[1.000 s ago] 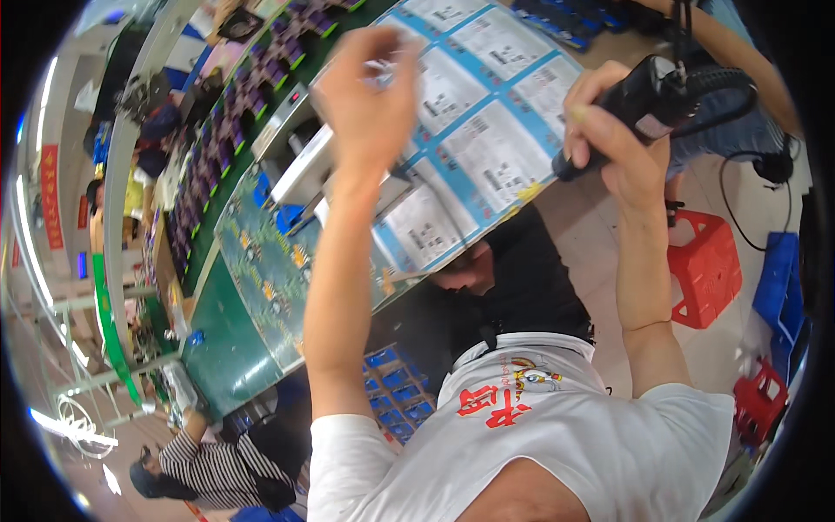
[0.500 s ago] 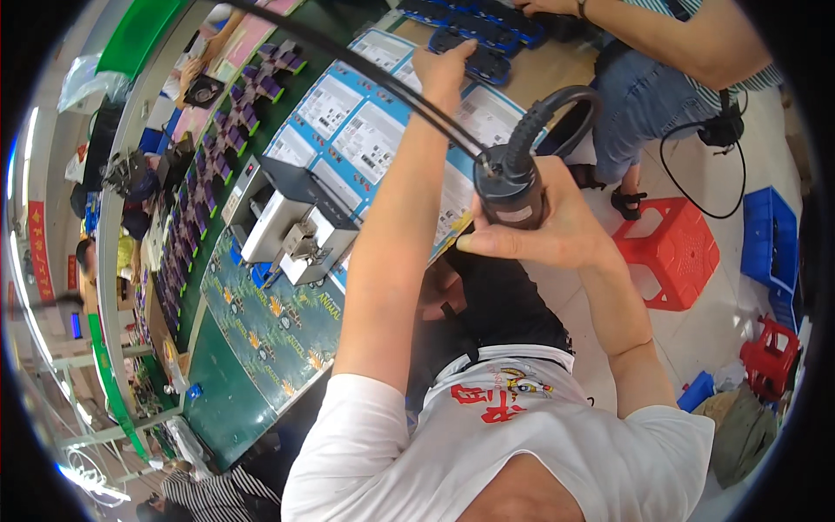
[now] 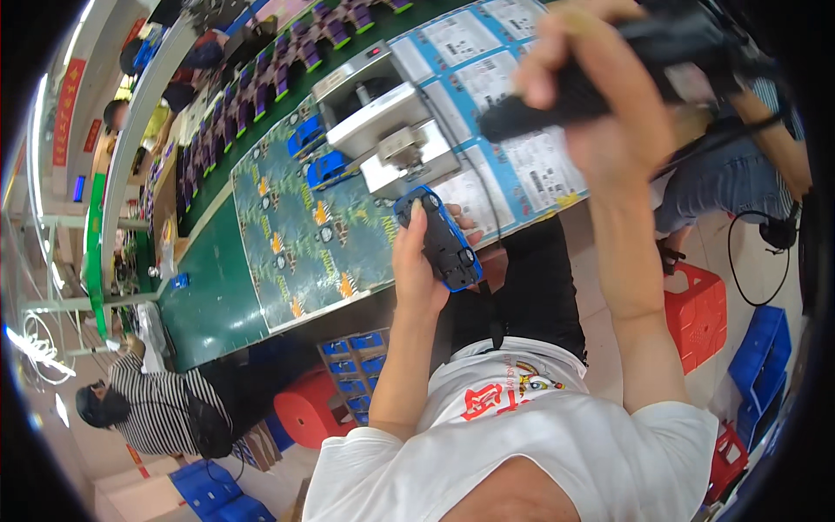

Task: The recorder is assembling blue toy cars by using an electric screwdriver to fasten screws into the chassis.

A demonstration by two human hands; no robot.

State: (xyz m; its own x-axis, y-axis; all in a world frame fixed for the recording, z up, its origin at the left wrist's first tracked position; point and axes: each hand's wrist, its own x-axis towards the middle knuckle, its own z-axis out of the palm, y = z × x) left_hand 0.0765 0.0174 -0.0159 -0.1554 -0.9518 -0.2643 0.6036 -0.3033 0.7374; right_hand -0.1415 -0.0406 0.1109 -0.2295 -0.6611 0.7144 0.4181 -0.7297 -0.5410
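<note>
In my left hand [image 3: 416, 265] lies a blue toy car [image 3: 445, 244], turned over so its black underside and wheels face up. The fingers wrap its sides and the thumb presses on the underside, just off the table's near edge. My right hand [image 3: 617, 109] is raised at the upper right, closed around a black corded electric screwdriver [image 3: 670, 52]; hand and tool are blurred. A small grey and white metal screw feeder [image 3: 383, 122] stands on the table beyond the car. Left of it sit two more blue toy cars [image 3: 329, 169].
Printed blue-and-white sheets [image 3: 513, 104] cover the table on the right, a patterned mat [image 3: 304, 226] the left. Purple parts [image 3: 261, 78] stand in a row beyond. A red stool [image 3: 696, 313] and blue bins [image 3: 757, 357] are on the floor at right; another person [image 3: 722, 183] sits there.
My left hand has come back from the far cars and now holds one upside down. My right hand has lifted the screwdriver up and right, tilting it. The view has swung right.
</note>
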